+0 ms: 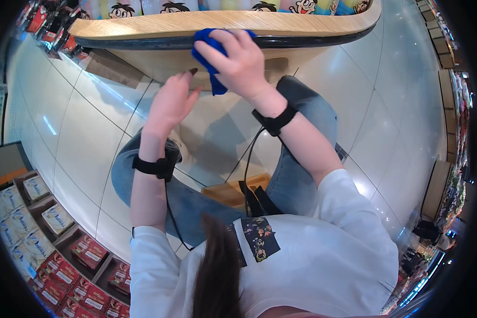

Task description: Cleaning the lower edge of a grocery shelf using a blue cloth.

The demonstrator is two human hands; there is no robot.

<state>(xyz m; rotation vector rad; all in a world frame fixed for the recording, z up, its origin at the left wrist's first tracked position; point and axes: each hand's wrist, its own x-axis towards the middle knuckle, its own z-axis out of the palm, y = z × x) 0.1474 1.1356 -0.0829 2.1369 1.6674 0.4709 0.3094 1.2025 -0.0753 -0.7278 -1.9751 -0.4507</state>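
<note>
My right hand (pixel 242 65) grips a blue cloth (pixel 206 57) and presses it against the black edge strip (pixel 143 43) below the pale wooden rim (pixel 143 27) of a display stand. Part of the cloth hangs down below the strip. To the left and lower, my left hand (pixel 173 97) is held in the air, empty, its thumb apart from the bent fingers. The stand's pale lower panel (pixel 139 61) lies behind both hands. Each wrist wears a black strap with a cable.
Packages with cartoon faces (pixel 175 7) fill the stand's top. Dark jars with red labels (pixel 67 41) stand at its left end. Stacked cartons (pixel 59 274) sit in a display at lower left. A wooden stool (pixel 218 192) is beneath me on the tiled floor (pixel 87 115). Shelves (pixel 447 111) line the right.
</note>
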